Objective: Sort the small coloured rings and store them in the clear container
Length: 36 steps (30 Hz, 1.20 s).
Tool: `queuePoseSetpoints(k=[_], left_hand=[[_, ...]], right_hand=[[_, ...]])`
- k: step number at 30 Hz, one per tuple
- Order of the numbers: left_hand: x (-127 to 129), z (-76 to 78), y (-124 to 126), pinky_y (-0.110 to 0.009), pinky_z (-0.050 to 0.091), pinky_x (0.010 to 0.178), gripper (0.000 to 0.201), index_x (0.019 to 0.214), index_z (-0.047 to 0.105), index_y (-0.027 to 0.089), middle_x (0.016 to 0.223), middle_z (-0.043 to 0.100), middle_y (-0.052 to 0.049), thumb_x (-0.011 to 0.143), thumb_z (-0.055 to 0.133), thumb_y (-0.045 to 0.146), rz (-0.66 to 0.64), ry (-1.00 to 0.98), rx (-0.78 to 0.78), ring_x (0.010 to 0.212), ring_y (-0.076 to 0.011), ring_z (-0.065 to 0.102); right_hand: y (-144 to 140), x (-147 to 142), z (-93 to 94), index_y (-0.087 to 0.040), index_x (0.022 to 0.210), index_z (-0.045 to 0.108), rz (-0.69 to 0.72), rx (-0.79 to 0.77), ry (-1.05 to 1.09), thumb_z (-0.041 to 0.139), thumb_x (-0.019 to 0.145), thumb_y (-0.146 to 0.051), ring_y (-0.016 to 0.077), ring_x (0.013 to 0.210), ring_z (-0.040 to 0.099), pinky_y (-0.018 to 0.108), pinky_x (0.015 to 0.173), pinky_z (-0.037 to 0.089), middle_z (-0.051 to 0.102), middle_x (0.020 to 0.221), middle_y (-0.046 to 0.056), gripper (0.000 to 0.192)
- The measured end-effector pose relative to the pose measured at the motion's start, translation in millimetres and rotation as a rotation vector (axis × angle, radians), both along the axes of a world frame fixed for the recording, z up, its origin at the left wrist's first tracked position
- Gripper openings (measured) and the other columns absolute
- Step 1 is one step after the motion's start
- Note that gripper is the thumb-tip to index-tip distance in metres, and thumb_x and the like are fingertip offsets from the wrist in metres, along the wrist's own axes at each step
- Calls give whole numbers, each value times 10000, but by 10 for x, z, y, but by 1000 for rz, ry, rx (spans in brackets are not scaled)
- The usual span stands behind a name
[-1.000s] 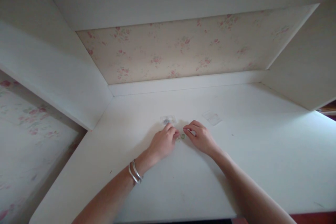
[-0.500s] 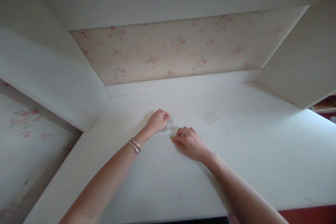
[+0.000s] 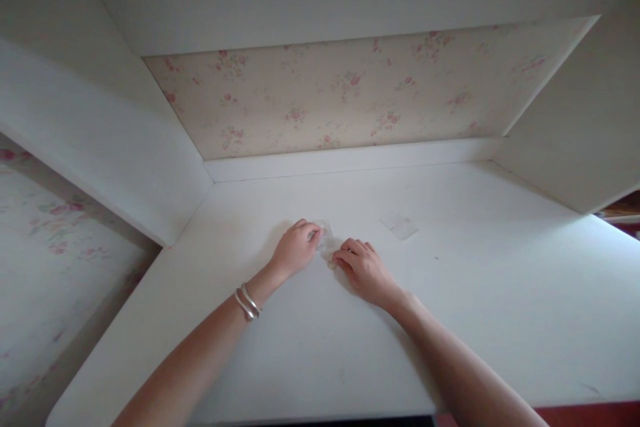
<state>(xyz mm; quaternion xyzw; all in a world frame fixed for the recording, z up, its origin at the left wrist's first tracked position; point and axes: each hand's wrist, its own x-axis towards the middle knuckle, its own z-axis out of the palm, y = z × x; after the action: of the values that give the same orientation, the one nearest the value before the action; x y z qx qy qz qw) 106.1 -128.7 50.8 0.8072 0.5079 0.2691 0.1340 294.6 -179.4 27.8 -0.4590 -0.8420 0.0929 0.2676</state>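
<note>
My left hand [image 3: 295, 248], with two silver bangles [image 3: 247, 301] at its wrist, pinches the edge of a small clear plastic bag [image 3: 325, 229] on the white desk top. Just to the right and nearer me, my right hand [image 3: 365, 272] has its thumb and fingers closed on a small pale yellowish piece [image 3: 332, 263], too small to name. That piece is close to the bag's near end; whether the two touch I cannot tell. Another flat clear plastic bag [image 3: 400, 225] lies apart, beyond my right hand.
White side panels [image 3: 565, 127] flank the desk top [image 3: 280, 360], and a white board runs overhead. Behind is floral wallpaper [image 3: 300, 100]. A dark speck [image 3: 437, 258] lies right of my right hand. Something red [image 3: 590, 413] shows below the front edge.
My left hand has shifted slightly down and left, and more of the bag shows flat beyond its fingers. The pale piece shows more clearly at my right fingertips.
</note>
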Motion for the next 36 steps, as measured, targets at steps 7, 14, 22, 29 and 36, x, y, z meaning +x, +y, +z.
queuePoseSetpoints(k=[7,14,22,29,36], left_hand=[[37,-178,-575,-251,450,763,221,912,653,200,900,623,-38,895,449,281,-75,-144,-131,846,-154,584],[67,-240,-646,-266,459,742,203,976,644,253,991,622,-8,865,488,322,-28,27,-155,836,-161,611],[86,-243,-687,-263,449,688,246,955,649,285,952,626,2,903,412,321,-28,164,-150,809,-158,620],[89,-247,-684,-266,441,686,266,939,635,259,951,619,-11,924,375,313,-46,197,-159,821,-164,616],[127,-242,-714,-268,434,682,267,912,601,203,954,609,-48,929,344,272,-70,249,-159,822,-177,609]], right_hand=[[231,-120,-137,-192,879,649,-154,-21,444,472,892,-277,149,773,536,269,696,434,560,840,48,196],[591,-238,-68,-191,855,670,-207,-3,434,504,859,-272,151,780,553,284,735,442,564,836,44,185],[831,-293,-181,-207,832,685,-221,-64,293,506,843,-262,131,747,553,263,729,428,578,834,27,187],[688,-307,-94,-205,832,693,-230,-53,366,513,839,-265,132,722,553,260,697,432,582,811,30,190],[247,-153,-92,-211,854,693,-205,-105,423,507,854,-302,139,708,553,256,639,435,598,789,32,208]])
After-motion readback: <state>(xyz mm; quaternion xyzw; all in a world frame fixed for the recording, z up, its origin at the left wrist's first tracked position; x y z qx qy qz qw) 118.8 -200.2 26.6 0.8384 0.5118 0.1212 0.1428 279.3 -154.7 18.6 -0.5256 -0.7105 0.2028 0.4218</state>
